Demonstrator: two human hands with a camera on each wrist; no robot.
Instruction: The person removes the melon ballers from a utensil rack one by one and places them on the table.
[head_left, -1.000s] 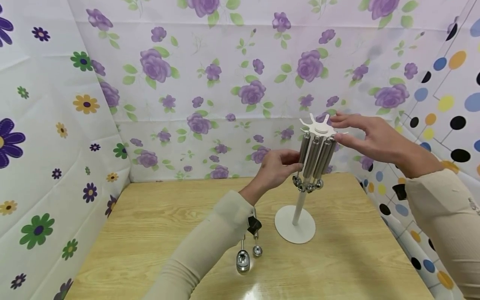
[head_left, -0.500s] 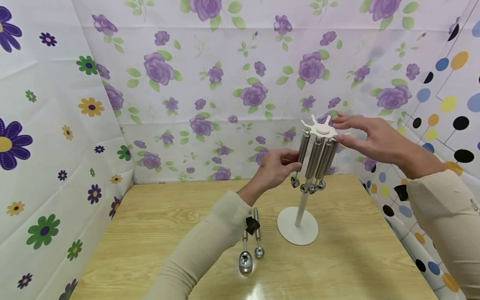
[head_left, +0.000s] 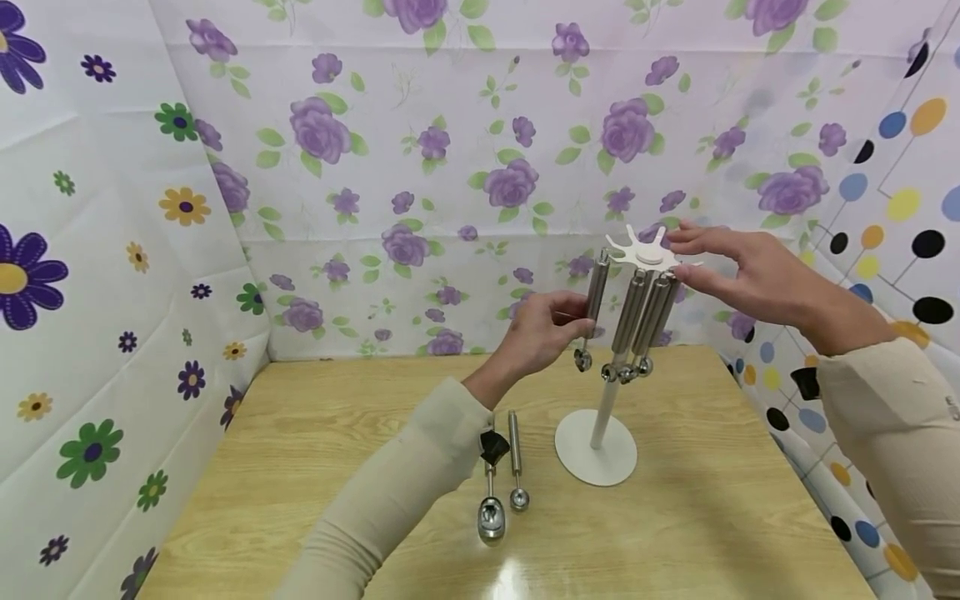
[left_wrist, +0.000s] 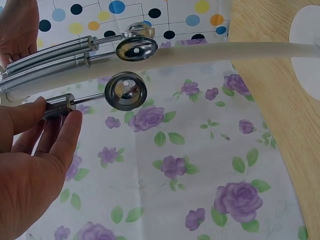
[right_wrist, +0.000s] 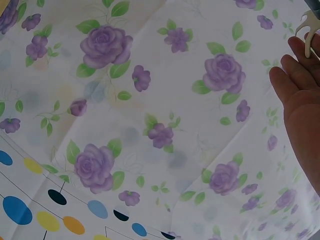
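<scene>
The left hand (head_left: pixel 534 335) pinches a metal scoop (head_left: pixel 597 287) between thumb and fingers. In the head view, the scoop lies at nine o'clock from the white top of the rack (head_left: pixel 649 257), near it; its long axis tilts slightly from twelve toward one o'clock, round end down. The right hand (head_left: pixel 765 277), farther from the scoop, sits at three o'clock, thumb and fingers apart; whether it touches the rack cannot be told.
</scene>
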